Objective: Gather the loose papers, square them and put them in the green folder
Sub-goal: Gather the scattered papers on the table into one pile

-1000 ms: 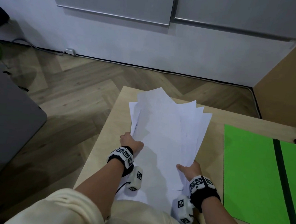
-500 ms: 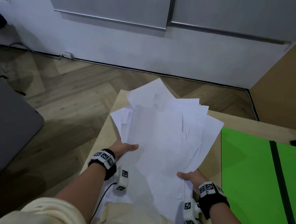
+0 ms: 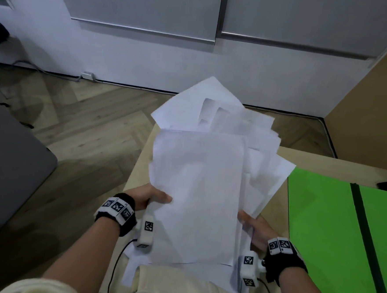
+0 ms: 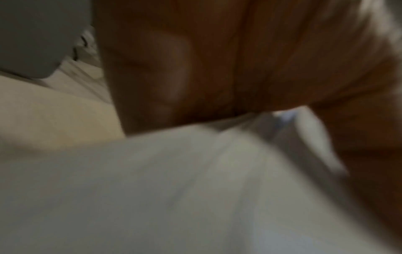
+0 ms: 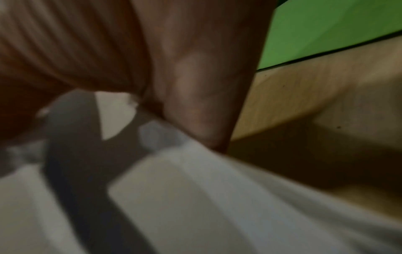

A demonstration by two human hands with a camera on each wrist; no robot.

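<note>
Holding an untidy sheaf of white papers (image 3: 196, 192) between them, both hands lift it off the light wooden table (image 3: 272, 222), its far end fanned and tilted up toward the wall. The left hand (image 3: 146, 194) grips the sheaf's left edge near the near end, thumb lying on top of the top sheet, the other fingers hidden beneath. The right hand (image 3: 252, 229) holds the right edge, thumb on top and fingers underneath; both wrist views are blurred, showing only skin pressed against paper (image 4: 195, 189), so the exact curl of the fingers cannot be told. The sheets are not squared: corners stick out at the far end and on the right side, and some near ends hang over the person's cream sleeve (image 3: 173, 284). The green folder (image 3: 320, 223) lies open and flat on the table to the right of the papers, a dark spine strip down its middle, just beside the right hand.
</note>
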